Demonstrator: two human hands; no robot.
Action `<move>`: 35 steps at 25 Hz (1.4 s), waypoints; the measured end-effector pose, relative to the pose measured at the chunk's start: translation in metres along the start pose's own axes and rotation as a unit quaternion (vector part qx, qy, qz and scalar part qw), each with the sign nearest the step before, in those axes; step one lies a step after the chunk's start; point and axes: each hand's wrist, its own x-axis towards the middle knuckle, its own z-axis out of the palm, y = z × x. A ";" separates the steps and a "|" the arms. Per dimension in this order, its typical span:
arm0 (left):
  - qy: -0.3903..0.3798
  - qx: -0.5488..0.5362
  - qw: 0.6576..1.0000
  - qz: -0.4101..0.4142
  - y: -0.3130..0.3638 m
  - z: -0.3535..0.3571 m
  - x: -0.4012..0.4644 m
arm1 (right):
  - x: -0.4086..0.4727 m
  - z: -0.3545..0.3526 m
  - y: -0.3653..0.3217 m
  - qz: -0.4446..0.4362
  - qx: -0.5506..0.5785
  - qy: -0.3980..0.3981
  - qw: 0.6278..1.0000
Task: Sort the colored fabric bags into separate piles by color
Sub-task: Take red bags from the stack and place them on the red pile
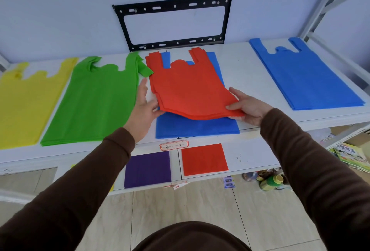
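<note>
A stack of red fabric bags [186,84] is lifted at its near edge above a blue bag [196,127] lying in the middle of the white shelf [238,68]. My left hand [143,108] grips the stack's near left corner. My right hand [247,105] grips its near right corner. A green pile [94,100] lies just left of my left hand, and a yellow pile [26,102] is at the far left. A separate blue pile [304,74] rests at the right end of the shelf.
On the lower shelf lie a folded purple bag [147,168] and a folded red bag [204,159]. A black metal bracket [172,3] hangs on the wall behind. Bottles [269,180] and booklets [352,154] sit on the floor at right. A metal rack frame [328,0] rises at far right.
</note>
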 end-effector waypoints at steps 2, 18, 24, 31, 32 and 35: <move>0.099 -0.231 0.959 -0.128 0.002 0.006 0.014 | 0.001 0.000 0.003 -0.026 -0.017 -0.021 0.999; 0.019 0.331 0.932 -0.144 -0.011 0.005 0.117 | 0.023 0.011 0.010 -0.121 -0.319 -0.017 0.940; 0.044 0.291 0.950 -0.102 0.003 0.014 0.114 | 0.016 0.009 0.005 -0.141 -0.212 0.019 0.967; 0.033 0.239 0.969 0.050 0.061 0.026 0.038 | -0.053 0.024 0.012 -0.256 -0.153 0.032 0.954; 0.030 0.238 0.967 0.079 0.066 0.024 0.017 | -0.069 0.030 0.019 -0.269 -0.148 0.030 0.951; 0.023 0.218 0.965 0.143 0.066 0.011 -0.059 | -0.123 0.053 0.057 -0.302 -0.114 0.020 0.946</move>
